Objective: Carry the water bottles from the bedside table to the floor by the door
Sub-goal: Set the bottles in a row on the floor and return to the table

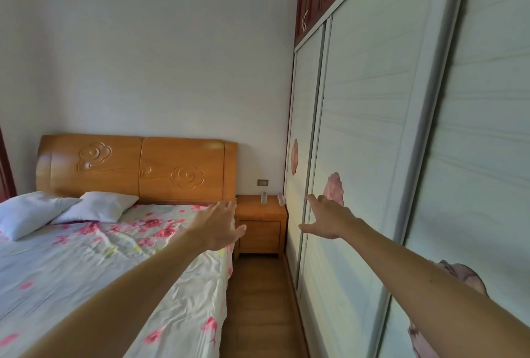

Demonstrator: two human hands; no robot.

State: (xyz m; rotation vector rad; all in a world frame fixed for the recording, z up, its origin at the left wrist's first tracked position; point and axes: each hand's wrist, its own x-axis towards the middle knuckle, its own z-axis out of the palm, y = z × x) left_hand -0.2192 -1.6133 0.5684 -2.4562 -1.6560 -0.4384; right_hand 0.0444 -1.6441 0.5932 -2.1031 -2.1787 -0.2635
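Both grips were spread and empty: left hand (218,224) over the bed (114,257), right hand (325,218) by the wardrobe (372,157). Two bottles (263,197) stood on the bedside surface (259,210), well ahead.

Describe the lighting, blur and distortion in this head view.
Head view: soft, even daylight, no hard shadows; wide-angle lens bows the wardrobe doors and stretches both forearms; the two bottles on the bedside table are small and hazy; left hand and right hand slightly soft.
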